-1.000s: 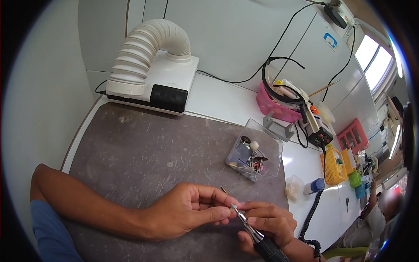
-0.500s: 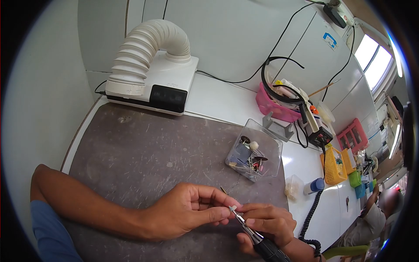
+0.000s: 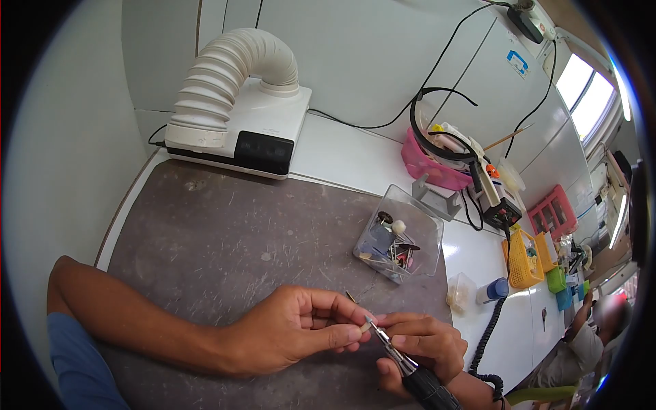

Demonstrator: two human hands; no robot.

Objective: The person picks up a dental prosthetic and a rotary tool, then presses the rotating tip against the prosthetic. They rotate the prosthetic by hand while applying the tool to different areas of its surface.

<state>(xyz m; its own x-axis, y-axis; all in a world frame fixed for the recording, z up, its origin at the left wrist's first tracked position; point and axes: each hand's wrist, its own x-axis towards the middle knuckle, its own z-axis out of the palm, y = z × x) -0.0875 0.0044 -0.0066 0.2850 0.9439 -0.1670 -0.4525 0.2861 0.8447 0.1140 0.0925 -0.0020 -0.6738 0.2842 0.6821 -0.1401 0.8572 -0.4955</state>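
Between thumb and index finger, my left hand (image 3: 290,331) pinches a small pale tooth-like piece (image 3: 365,328), mostly covered by the fingertips. My right hand (image 3: 437,345) grips a rotary handpiece (image 3: 399,360) with a silver nose and black body. Its small greenish grinding tip (image 3: 370,319) points up and left, right at the pale piece. The fingertips of both hands meet close to that tip. Just beyond the left fingers, a thin brass-coloured rod (image 3: 351,297) lies on the dark work mat (image 3: 225,239).
A clear box (image 3: 432,254) of burs and polishing wheels stands past my hands. Behind are a white extractor with hose (image 3: 273,116) and a pink basket (image 3: 437,172). A small tub (image 3: 462,292), blue-capped jar (image 3: 493,292) and coiled cord (image 3: 486,335) are right. A person (image 3: 581,348) sits far right.
My right hand and the handpiece have shifted slightly right and down. The tip now shows its greenish colour, and the pale piece sits a little lower and tilted differently.
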